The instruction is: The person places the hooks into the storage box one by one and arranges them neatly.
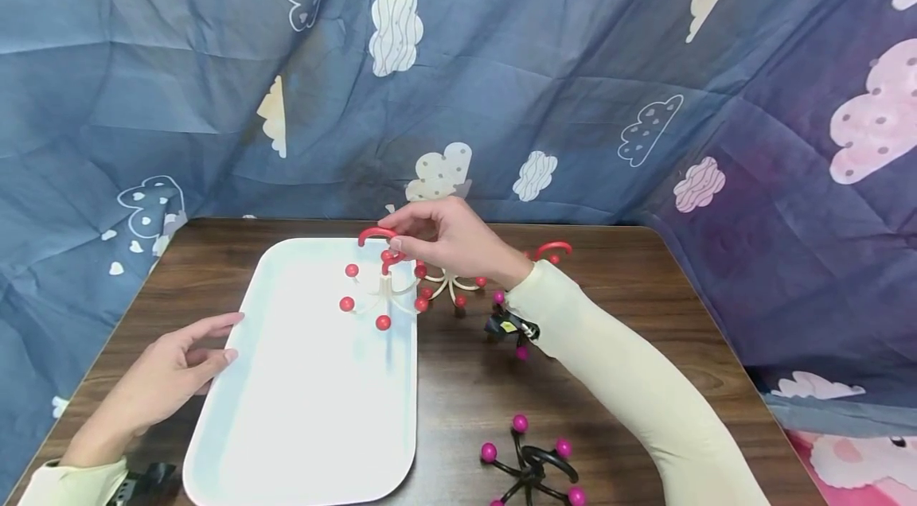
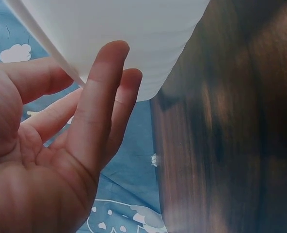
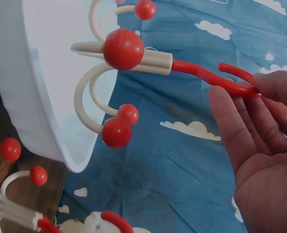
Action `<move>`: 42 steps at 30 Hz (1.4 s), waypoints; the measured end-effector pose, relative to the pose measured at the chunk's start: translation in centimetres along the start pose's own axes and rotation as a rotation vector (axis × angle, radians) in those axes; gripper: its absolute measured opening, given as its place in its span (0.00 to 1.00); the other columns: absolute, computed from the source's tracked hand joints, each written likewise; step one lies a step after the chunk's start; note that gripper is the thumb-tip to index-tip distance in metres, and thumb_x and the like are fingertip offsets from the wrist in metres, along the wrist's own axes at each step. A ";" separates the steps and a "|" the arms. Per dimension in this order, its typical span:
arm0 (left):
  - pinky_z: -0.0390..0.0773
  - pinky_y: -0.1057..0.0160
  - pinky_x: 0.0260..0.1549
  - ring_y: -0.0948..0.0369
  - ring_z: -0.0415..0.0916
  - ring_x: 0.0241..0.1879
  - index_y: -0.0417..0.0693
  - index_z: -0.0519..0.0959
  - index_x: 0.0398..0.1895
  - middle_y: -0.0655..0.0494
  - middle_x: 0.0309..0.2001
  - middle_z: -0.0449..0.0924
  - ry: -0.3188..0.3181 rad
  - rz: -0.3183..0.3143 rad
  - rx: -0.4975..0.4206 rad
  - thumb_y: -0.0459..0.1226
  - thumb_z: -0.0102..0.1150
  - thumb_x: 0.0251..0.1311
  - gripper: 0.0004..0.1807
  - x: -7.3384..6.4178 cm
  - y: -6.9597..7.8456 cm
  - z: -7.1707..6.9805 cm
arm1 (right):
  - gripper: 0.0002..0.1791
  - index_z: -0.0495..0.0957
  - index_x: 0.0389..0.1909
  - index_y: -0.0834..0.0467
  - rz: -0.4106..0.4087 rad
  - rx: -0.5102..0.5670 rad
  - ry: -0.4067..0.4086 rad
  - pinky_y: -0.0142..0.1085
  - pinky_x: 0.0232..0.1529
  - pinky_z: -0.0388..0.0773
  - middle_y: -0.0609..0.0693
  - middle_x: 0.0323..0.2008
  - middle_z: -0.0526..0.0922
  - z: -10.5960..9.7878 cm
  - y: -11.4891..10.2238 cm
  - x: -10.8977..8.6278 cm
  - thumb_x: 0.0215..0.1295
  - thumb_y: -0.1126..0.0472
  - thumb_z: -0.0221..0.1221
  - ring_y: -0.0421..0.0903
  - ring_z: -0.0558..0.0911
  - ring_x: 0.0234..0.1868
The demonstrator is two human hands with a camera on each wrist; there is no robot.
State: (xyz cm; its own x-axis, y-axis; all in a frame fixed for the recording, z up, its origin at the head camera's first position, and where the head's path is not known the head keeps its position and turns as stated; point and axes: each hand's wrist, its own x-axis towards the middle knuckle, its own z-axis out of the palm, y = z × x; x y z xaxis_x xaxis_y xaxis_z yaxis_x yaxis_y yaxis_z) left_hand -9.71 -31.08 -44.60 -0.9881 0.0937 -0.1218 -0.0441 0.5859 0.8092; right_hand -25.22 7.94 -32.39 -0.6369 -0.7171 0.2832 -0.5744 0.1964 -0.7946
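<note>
My right hand [image 1: 447, 239] pinches the red hook of a multi-arm hanger [image 3: 155, 63] between thumb and fingers. Its cream arms curve outward and end in red balls; they hang over the far right corner of a white tray [image 1: 301, 379]. At the tray's left side, my left hand [image 1: 168, 371] holds the rim. In the left wrist view, the thumb passes behind the rim while fingers [image 2: 97, 97] lie along the tray's outer wall. A second cream hanger with red balls [image 1: 450, 281] stands right of the tray, partly behind the right hand.
Near the front right lies a black hanger with magenta balls [image 1: 530, 472]. Another black one shows by its magenta ball [image 1: 522, 352], mostly behind the right wrist. A red hook [image 1: 552, 246] rises beyond the right forearm. Blue cloud-print cloth [image 1: 501, 92] backs the wooden table [image 1: 680, 379].
</note>
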 end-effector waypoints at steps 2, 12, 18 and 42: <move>0.89 0.62 0.33 0.72 0.84 0.41 0.43 0.66 0.79 0.31 0.66 0.76 0.000 0.004 0.003 0.42 0.62 0.76 0.33 -0.1 0.0 0.0 | 0.14 0.87 0.56 0.58 0.003 0.008 -0.008 0.35 0.40 0.86 0.47 0.40 0.92 0.4 0.1 0.7 0.72 0.65 0.67 0.43 0.91 0.39; 0.89 0.61 0.34 0.71 0.85 0.42 0.45 0.66 0.80 0.32 0.67 0.75 -0.007 -0.020 0.000 0.43 0.63 0.76 0.34 -0.1 0.2 0.0 | 0.15 0.86 0.57 0.57 0.084 -0.003 -0.013 0.36 0.44 0.87 0.47 0.43 0.91 2.4 0.5 3.6 0.71 0.62 0.69 0.42 0.90 0.40; 0.91 0.59 0.35 0.68 0.87 0.45 0.44 0.66 0.80 0.30 0.68 0.74 -0.016 -0.034 -0.002 0.43 0.64 0.75 0.35 0.0 0.3 0.1 | 0.15 0.87 0.56 0.55 0.128 -0.005 -0.009 0.35 0.42 0.86 0.46 0.42 0.91 3.3 1.5 5.2 0.71 0.61 0.69 0.42 0.88 0.40; 0.91 0.58 0.35 0.71 0.87 0.44 0.42 0.64 0.80 0.28 0.69 0.73 -0.020 -0.016 -0.078 0.41 0.62 0.76 0.34 0.0 0.0 0.1 | 0.14 0.88 0.55 0.56 0.182 0.043 0.023 0.32 0.34 0.85 0.44 0.37 0.90 8.1 4.9 8.6 0.71 0.63 0.69 0.53 0.90 0.39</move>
State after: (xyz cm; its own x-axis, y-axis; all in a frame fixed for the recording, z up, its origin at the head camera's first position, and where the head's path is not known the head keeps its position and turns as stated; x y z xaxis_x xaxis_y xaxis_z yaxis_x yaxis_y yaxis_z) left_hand -9.67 -30.97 -44.66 -0.9840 0.1014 -0.1464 -0.0725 0.5230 0.8492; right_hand -29.36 -2.68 -38.22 -0.7400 -0.6570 0.1440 -0.4264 0.2928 -0.8558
